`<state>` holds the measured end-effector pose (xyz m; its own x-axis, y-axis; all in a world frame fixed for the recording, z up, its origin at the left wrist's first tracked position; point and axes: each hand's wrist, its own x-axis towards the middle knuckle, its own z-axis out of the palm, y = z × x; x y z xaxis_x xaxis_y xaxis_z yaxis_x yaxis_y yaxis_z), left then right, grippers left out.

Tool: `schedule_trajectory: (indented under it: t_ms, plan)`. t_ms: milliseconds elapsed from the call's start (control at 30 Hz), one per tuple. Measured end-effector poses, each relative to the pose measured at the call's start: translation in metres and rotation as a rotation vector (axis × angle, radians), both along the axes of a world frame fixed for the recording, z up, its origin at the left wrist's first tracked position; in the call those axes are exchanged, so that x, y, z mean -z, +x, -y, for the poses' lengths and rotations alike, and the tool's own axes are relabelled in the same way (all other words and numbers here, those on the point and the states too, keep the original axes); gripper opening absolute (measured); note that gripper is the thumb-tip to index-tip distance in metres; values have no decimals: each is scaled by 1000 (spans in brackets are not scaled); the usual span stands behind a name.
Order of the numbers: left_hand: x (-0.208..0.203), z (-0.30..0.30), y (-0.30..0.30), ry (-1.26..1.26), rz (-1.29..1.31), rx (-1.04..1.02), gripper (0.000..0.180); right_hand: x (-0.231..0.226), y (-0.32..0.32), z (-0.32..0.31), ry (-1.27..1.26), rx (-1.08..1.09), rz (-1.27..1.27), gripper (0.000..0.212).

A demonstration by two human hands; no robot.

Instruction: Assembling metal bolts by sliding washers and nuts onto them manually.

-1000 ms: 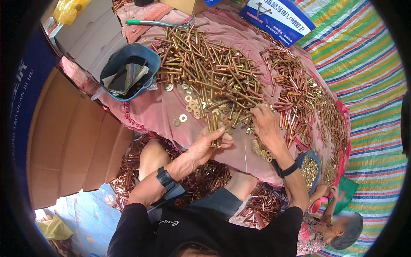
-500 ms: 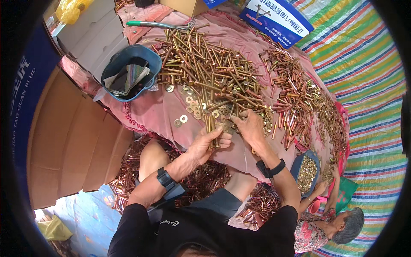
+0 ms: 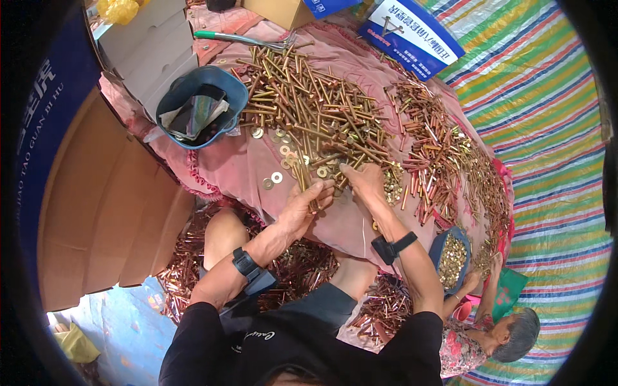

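My left hand [image 3: 302, 209] is closed around a small bundle of long brass-coloured bolts [image 3: 300, 175], which stick up past the fingers. Just to its right, my right hand [image 3: 365, 183] has its fingers drawn together at the lower edge of the bolt pile; whatever is in them is hidden. Flat round washers [image 3: 277, 177] lie loose on the pink cloth [image 3: 248, 161] beyond the left hand, some partly under bolts. The big heap of long bolts [image 3: 302, 90] spreads out beyond both hands.
A blue tub [image 3: 241, 96] with a dark cloth-like bundle stands at left. Reddish sleeves and bolts [image 3: 438, 148] cover the right side. Near a co-worker [image 3: 476, 347] is a blue basin [image 3: 440, 248] of small brass parts. A green-handled tool [image 3: 215, 35] and blue-white box [image 3: 412, 38] lie far off.
My left hand has shifted a little left and away from me, and its bolts tilt more to the left. My right hand has moved slightly left, its fingers still together. The view has shifted slightly.
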<state>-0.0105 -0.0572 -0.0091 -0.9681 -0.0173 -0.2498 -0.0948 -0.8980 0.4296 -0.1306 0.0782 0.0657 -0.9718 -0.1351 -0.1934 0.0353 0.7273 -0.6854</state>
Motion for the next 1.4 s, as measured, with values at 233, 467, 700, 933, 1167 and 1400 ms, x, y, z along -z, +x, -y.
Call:
schedule_trajectory:
  t_ms: [233,467,700,933,1167,1400]
  plan:
    - [-7,-12,-6,-28,41,-14,34,8,2,11,206,5,-46,45]
    - [-11,-23,-6,15,53,48,40,-6,6,-19,268,-76,123,41]
    - [-17,-31,1,60,118,132,42,-30,44,-38,-218,-204,358,25]
    - [-25,-21,-1,-10,-12,127,27,-55,48,-28,-7,-460,361,22]
    - [-33,-16,-3,-43,47,145,29,-44,1,-49,-176,-360,195,22]
    - [-30,-10,4,-107,-34,77,41,-19,-91,-45,377,-435,-513,26]
